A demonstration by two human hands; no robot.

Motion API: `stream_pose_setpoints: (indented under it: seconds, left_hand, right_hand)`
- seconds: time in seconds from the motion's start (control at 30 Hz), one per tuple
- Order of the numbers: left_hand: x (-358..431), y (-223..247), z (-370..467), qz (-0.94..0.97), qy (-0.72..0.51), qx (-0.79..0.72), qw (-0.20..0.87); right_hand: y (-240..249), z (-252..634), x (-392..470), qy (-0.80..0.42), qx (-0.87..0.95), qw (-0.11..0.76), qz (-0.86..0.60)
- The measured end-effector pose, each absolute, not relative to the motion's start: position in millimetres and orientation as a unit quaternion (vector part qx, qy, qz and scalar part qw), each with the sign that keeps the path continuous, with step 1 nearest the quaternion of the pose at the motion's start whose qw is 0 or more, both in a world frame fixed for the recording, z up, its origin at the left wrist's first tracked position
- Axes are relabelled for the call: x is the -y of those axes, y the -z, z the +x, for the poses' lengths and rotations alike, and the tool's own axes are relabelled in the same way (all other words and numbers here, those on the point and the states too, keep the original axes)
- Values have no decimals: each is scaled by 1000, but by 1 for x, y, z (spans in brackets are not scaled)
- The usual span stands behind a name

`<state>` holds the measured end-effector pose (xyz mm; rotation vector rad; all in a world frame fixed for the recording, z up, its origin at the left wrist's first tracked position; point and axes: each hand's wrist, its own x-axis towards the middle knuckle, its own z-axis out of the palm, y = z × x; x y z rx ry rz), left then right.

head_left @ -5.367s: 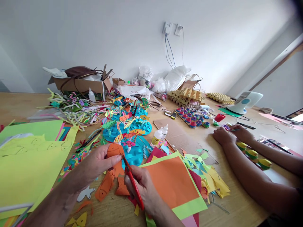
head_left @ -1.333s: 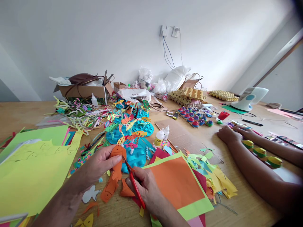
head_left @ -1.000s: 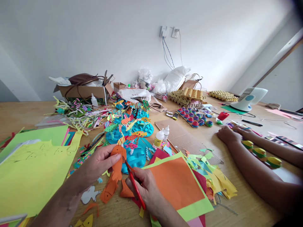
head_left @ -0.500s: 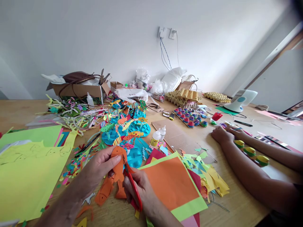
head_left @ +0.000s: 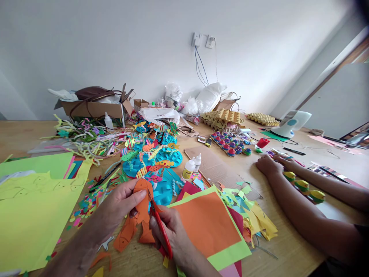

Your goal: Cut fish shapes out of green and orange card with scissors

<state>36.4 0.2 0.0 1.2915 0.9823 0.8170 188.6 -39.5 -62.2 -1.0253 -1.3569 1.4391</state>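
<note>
My left hand (head_left: 125,198) pinches an orange paper fish (head_left: 142,186) between thumb and fingers. In my right hand (head_left: 168,227) are red-handled scissors (head_left: 163,231), their blades at the right edge of that fish. Below lie more orange fish cutouts (head_left: 125,234), partly under my hands. Just right of my right hand, an orange sheet (head_left: 207,223) rests on a light green sheet (head_left: 230,252). Yellow paper with drawn fish outlines (head_left: 37,219) is at the left.
Blue bases with paper fish (head_left: 167,154) stand ahead, beside glue bottles (head_left: 188,168). Pipe cleaners (head_left: 86,138) and confetti (head_left: 86,204) are at the left, paper scraps (head_left: 256,215) at the right. Another person's arms (head_left: 296,215) rest on the table (head_left: 291,246) at the far right.
The view has shifted slightly, so the table items sit a little further left. Both hands keep nearly the same pose, with the blades still at the orange fish's edge.
</note>
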Motion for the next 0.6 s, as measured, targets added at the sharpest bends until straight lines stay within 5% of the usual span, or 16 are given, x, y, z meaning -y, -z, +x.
stream_pose_setpoints:
  seconds: [0.6]
  left_hand:
    - [2,1,44,534,-353,-431,636]
  right_hand:
    - [58,188,40,-560,562,445,-415]
